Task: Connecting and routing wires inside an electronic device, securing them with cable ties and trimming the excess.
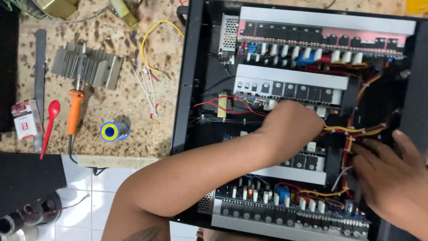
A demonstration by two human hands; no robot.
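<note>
Wires (356,130), yellow and red and bundled with white ties, are running across the right side of the open black chassis (189,80), and that is where we are working. We are reaching our left hand (292,127) across the chassis from the lower left, its back turned up to the camera and its fingers curled down out of sight at the end of the yellow wires; we cannot tell whether it is gripping anything. We are resting our right hand (392,172) at the right edge of the chassis, fingers loosely spread and lying on the red and yellow bundle, pressing on it rather than closing around it. Inside the chassis, circuit boards (307,49) with rows of black transistors and white resistors are sitting against grey heatsinks, one at the top, one in the middle, and another along the bottom edge (285,214). The chassis is lying on a speckled worktop (125,102). To its left we are seeing a soldering iron (75,111) with an orange handle, its tip lying over a finned heatsink (87,67), a spool of solder (111,131) with a blue and yellow face nearby, a red spoon (50,122), a small red and white box (26,119), and loose white and yellow leads (149,76) just beside the chassis wall.
</note>
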